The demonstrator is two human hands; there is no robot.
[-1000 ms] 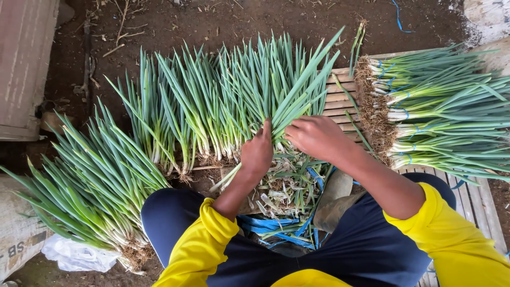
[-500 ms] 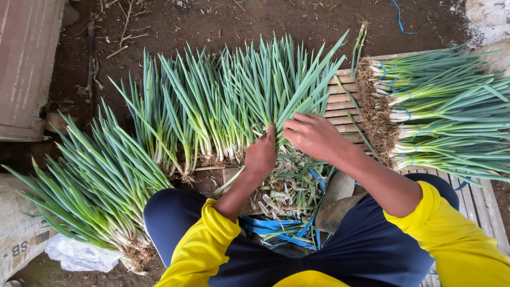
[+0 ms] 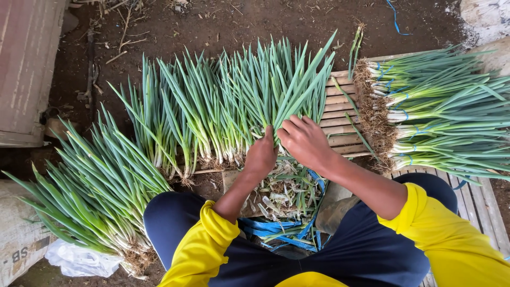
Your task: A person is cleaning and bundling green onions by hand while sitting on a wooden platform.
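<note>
A: Head view, looking down. Left hand (image 3: 261, 155) and right hand (image 3: 304, 141) side by side, both closed around stalks of the middle spring onion bunch (image 3: 234, 106), at its lower right edge.

B: Grip detail?

A: Left curled, thumb up against the stalks. Right bent over them, fingertips tucked into the leaves. Exact pinch hidden by the greens.

B: Surroundings?

A: Second spring onion bunch (image 3: 90, 196) lower left, roots toward the knee, resting partly on a white sack (image 3: 18, 234) and a white plastic bag (image 3: 79, 260). Tied bundles (image 3: 441, 117) stacked at right on a slatted wooden pallet (image 3: 340, 114), roots facing left. Peeled trimmings (image 3: 287, 194) heaped just under the hands, blue straps (image 3: 281, 231) below those. Bare dirt floor (image 3: 239, 21) beyond the leaf tips.
</note>
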